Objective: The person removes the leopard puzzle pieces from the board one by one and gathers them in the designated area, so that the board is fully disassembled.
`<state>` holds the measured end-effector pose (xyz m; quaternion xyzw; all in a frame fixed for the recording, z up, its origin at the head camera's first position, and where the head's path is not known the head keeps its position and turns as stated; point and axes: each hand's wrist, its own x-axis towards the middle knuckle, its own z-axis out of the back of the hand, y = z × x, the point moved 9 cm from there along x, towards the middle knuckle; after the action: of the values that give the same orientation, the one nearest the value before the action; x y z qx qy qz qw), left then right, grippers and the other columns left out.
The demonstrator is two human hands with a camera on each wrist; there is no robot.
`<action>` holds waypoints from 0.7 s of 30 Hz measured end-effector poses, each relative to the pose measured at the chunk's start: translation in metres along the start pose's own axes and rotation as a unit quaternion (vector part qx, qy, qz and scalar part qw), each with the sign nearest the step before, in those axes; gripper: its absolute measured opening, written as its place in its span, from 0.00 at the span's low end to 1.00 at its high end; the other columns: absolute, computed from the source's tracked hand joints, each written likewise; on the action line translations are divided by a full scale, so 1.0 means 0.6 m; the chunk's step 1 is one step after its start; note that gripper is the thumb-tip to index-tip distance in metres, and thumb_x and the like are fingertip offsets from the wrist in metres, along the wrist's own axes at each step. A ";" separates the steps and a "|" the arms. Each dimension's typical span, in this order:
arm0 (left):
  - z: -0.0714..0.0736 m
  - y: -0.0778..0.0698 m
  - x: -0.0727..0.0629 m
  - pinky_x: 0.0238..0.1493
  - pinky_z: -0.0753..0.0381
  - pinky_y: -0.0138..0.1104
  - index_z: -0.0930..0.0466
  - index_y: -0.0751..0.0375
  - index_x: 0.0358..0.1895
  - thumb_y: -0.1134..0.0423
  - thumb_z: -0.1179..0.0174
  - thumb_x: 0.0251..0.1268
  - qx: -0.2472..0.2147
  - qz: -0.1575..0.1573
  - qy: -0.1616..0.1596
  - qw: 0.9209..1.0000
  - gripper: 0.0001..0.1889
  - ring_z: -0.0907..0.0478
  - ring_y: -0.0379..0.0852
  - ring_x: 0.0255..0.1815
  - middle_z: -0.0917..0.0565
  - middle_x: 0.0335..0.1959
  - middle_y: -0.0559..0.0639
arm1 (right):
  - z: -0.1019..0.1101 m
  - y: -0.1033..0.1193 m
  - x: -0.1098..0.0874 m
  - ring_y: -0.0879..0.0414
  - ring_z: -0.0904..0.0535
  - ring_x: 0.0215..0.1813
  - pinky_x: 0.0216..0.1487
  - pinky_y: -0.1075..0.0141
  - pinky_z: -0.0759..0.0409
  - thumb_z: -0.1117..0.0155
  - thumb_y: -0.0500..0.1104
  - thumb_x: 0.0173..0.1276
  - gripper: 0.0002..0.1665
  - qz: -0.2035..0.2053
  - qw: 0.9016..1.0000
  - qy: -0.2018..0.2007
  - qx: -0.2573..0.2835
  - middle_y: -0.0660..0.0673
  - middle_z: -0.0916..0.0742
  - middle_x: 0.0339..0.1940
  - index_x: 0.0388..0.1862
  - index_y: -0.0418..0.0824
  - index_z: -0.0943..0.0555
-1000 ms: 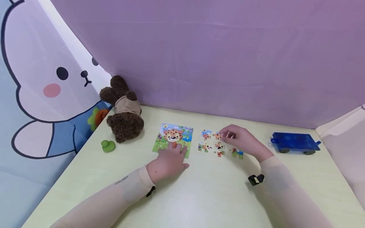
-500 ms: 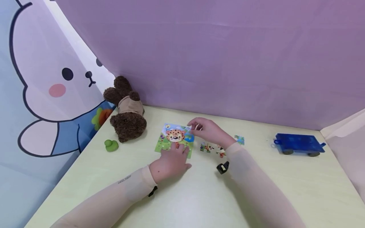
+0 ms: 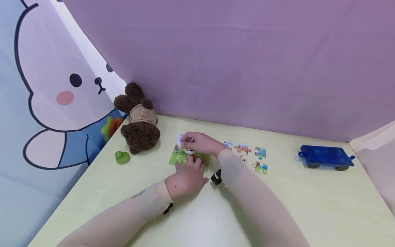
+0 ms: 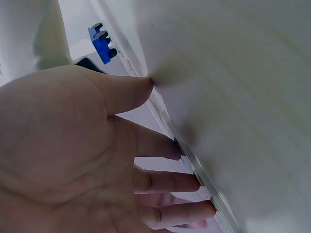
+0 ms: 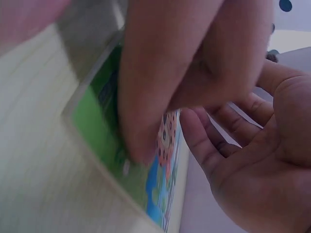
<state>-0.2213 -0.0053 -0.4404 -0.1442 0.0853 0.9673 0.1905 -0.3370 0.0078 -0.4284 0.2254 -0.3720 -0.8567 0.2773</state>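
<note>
A square leopard picture board [image 3: 176,158] lies on the table. My left hand [image 3: 186,180] presses its lower part with spread, fairly straight fingers. In the left wrist view, the fingertips [image 4: 192,182] touch the board's edge side while the thumb meets the tabletop. Above the board's upper half, my right hand [image 3: 200,143] reaches in from the right, fingers loosely bent, covering much of the leopard. The right wrist view shows my right hand [image 5: 257,155] close to the leopard, no piece visible in it; some fingertips are hidden behind the left fingers. Several jigsaw pieces [image 3: 243,148] lie right of the board.
A brown plush toy [image 3: 141,133] lies at the back left, with a small green toy [image 3: 122,157] in front of it. At the far right stands a blue wheeled toy wagon [image 3: 326,156]. A purple cloth [image 3: 234,75] hangs behind the table.
My right hand has moved left from the jigsaw pieces, past the board's upper right corner, to over its upper left. The pieces are uncovered again. My left hand stays on the board.
</note>
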 end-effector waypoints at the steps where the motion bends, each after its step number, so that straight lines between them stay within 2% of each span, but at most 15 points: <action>1: 0.000 0.000 -0.001 0.66 0.19 0.70 0.42 0.54 0.87 0.34 0.54 0.84 0.004 0.001 0.000 1.000 0.40 0.40 0.61 0.81 0.35 0.82 0.55 | -0.003 0.003 0.006 0.52 0.19 0.62 0.67 0.51 0.19 0.42 0.53 0.85 0.20 0.001 1.000 0.003 -0.003 0.49 0.15 0.61 0.68 0.50 0.20; 4: -0.004 0.000 0.003 0.64 0.18 0.70 0.42 0.53 0.87 0.34 0.54 0.84 0.013 0.002 0.000 1.000 0.39 0.40 0.60 0.81 0.34 0.81 0.55 | -0.011 0.010 0.022 0.52 0.19 0.64 0.70 0.52 0.19 0.41 0.49 0.84 0.21 0.008 1.000 0.013 -0.004 0.48 0.14 0.62 0.70 0.46 0.21; 10: -0.015 0.000 0.010 0.64 0.17 0.69 0.43 0.51 0.87 0.39 0.51 0.84 0.021 0.006 0.012 1.000 0.37 0.41 0.59 0.81 0.35 0.82 0.54 | -0.034 0.009 0.035 0.53 0.18 0.61 0.68 0.57 0.19 0.37 0.41 0.81 0.19 0.010 0.999 0.039 0.010 0.45 0.13 0.59 0.66 0.41 0.20; 21: -0.013 -0.001 0.007 0.64 0.16 0.66 0.48 0.51 0.88 0.43 0.50 0.85 0.045 0.004 0.019 0.999 0.38 0.46 0.63 0.87 0.47 0.90 0.53 | -0.048 0.003 0.038 0.56 0.15 0.56 0.66 0.58 0.17 0.34 0.39 0.75 0.13 -0.010 1.000 0.023 -0.017 0.49 0.10 0.55 0.57 0.45 0.14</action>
<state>-0.2230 -0.0052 -0.4488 -0.1532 0.1325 0.9604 0.1912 -0.3365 -0.0225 -0.4488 0.2439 -0.3486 -0.8603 0.2809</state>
